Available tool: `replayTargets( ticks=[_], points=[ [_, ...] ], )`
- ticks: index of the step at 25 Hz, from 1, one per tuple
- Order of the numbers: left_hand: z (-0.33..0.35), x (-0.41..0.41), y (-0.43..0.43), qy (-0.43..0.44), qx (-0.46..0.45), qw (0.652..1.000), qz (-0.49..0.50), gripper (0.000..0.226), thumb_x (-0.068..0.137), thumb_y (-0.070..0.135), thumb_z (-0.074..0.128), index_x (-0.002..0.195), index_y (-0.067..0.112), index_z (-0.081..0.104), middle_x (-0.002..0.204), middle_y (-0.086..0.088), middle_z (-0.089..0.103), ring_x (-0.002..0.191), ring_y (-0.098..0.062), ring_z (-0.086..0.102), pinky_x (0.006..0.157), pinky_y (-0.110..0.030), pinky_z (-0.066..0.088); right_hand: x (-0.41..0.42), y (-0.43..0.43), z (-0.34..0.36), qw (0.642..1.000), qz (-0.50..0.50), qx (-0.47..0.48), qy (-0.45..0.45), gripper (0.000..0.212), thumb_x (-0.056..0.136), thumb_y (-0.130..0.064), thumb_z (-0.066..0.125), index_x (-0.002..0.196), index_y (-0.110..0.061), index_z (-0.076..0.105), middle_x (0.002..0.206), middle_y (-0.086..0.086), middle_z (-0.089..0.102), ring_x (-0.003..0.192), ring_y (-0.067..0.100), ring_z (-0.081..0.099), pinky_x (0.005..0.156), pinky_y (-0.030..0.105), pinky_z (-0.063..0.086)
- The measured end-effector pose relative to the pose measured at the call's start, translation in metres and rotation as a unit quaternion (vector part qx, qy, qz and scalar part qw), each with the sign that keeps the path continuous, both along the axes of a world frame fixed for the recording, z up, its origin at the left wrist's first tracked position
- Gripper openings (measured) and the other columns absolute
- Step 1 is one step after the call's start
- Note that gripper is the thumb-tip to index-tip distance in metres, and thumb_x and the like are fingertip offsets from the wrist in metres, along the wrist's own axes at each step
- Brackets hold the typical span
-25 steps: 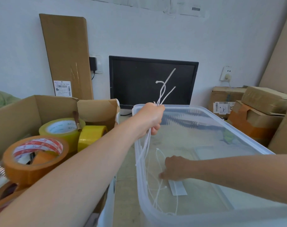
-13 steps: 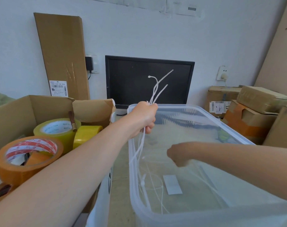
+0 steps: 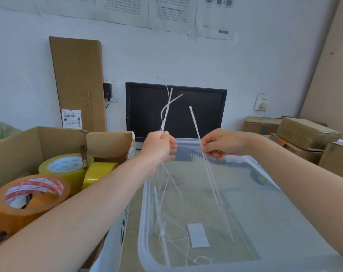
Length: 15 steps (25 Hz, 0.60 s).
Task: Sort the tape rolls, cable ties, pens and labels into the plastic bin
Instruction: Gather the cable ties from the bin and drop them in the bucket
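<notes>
My left hand (image 3: 160,147) is closed around a bunch of white cable ties (image 3: 166,111) held upright over the clear plastic bin (image 3: 145,216); their lower ends hang down inside it. My right hand (image 3: 220,143) pinches one or two long white cable ties (image 3: 211,181) that slant down into the bin. A white label (image 3: 198,235) lies flat on the bin floor beside more loose ties (image 3: 201,259). In the cardboard box (image 3: 15,143) at left sit a brown tape roll (image 3: 30,199), a pale yellow-green roll (image 3: 65,169) and a yellow roll (image 3: 97,172).
A black monitor (image 3: 176,110) stands against the wall behind the bin. A tall flat carton (image 3: 78,83) leans on the wall at left. Stacked cardboard parcels (image 3: 304,134) crowd the right side, and a wall socket (image 3: 260,102) is above them.
My right hand rose from the bin floor to rim height with long ties pinched in it. My left hand kept its bunch and lifted slightly. The view tilted upward.
</notes>
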State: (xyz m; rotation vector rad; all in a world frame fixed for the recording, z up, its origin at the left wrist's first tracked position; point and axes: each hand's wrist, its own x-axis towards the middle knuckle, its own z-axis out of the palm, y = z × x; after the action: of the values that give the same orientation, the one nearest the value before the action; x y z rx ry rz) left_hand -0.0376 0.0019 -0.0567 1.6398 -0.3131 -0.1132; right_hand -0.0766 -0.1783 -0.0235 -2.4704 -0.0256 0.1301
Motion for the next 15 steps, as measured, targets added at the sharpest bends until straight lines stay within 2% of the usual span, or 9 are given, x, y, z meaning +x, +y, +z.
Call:
replayTargets(
  ticks=[3,5,8,10,11,13,15],
  points=[
    [-0.001,-0.003,0.002,0.004,0.061,0.996,-0.063,0.034,0.102,0.024,0.033,0.102,0.005,0.061,0.086,-0.009,0.07,0.081,-0.02,0.071,0.077,-0.03,0.056,0.002,0.013,-0.002,0.994,0.014,0.096,-0.042,0.025,0.095,-0.007,0.048,0.071,-0.006,0.054,0.053,-0.006,0.051,0.047,0.006,0.039,0.05,0.016,0.038],
    [0.002,-0.007,0.004,0.014,0.084,0.991,-0.105,0.034,0.102,0.025,0.032,0.106,0.006,0.06,0.082,-0.009,0.072,0.076,-0.02,0.073,0.073,-0.029,0.058,0.006,0.024,-0.006,0.989,0.018,0.13,-0.069,0.026,0.094,-0.007,0.05,0.069,-0.008,0.056,0.05,-0.01,0.052,0.046,0.005,0.039,0.051,0.016,0.036],
    [0.005,-0.01,0.005,0.028,0.095,0.986,-0.136,0.034,0.102,0.029,0.031,0.103,0.009,0.059,0.067,-0.008,0.071,0.059,-0.017,0.071,0.057,-0.025,0.058,0.01,0.038,-0.014,0.987,0.019,0.122,-0.099,0.02,0.092,-0.007,0.052,0.075,-0.004,0.06,0.063,0.001,0.055,0.053,0.008,0.041,0.053,0.018,0.036],
    [0.003,-0.009,0.004,0.036,0.096,0.986,-0.134,0.035,0.102,0.031,0.032,0.089,0.01,0.057,0.05,-0.002,0.055,0.036,-0.01,0.05,0.043,-0.021,0.048,0.013,0.043,-0.019,0.985,0.006,0.116,-0.125,0.016,0.091,-0.006,0.052,0.076,-0.005,0.06,0.066,0.002,0.055,0.057,0.01,0.042,0.053,0.018,0.036],
    [0.002,-0.008,0.004,0.036,0.1,0.986,-0.13,0.036,0.102,0.031,0.032,0.083,0.01,0.055,0.048,0.001,0.042,0.033,-0.008,0.036,0.037,-0.018,0.039,0.014,0.044,-0.02,0.983,-0.005,0.119,-0.139,0.016,0.09,-0.006,0.053,0.076,-0.006,0.06,0.066,0.001,0.054,0.057,0.01,0.041,0.052,0.018,0.036],
    [0.0,-0.006,0.003,0.028,0.103,0.989,-0.101,0.035,0.101,0.03,0.032,0.078,0.011,0.051,0.053,0.002,0.028,0.039,-0.009,0.022,0.034,-0.016,0.023,0.015,0.043,-0.021,0.978,-0.026,0.142,-0.149,0.017,0.093,-0.01,0.053,0.077,-0.01,0.059,0.066,0.0,0.053,0.056,0.01,0.04,0.051,0.018,0.035],
    [0.001,-0.005,0.004,0.02,0.065,0.996,-0.054,0.033,0.101,0.027,0.033,0.071,0.014,0.042,0.056,0.001,0.024,0.042,-0.01,0.02,0.034,-0.016,0.019,0.014,0.042,-0.024,0.979,-0.038,0.156,-0.124,0.019,0.095,-0.014,0.051,0.078,-0.015,0.059,0.068,0.0,0.053,0.054,0.01,0.039,0.05,0.019,0.036]
  ],
)
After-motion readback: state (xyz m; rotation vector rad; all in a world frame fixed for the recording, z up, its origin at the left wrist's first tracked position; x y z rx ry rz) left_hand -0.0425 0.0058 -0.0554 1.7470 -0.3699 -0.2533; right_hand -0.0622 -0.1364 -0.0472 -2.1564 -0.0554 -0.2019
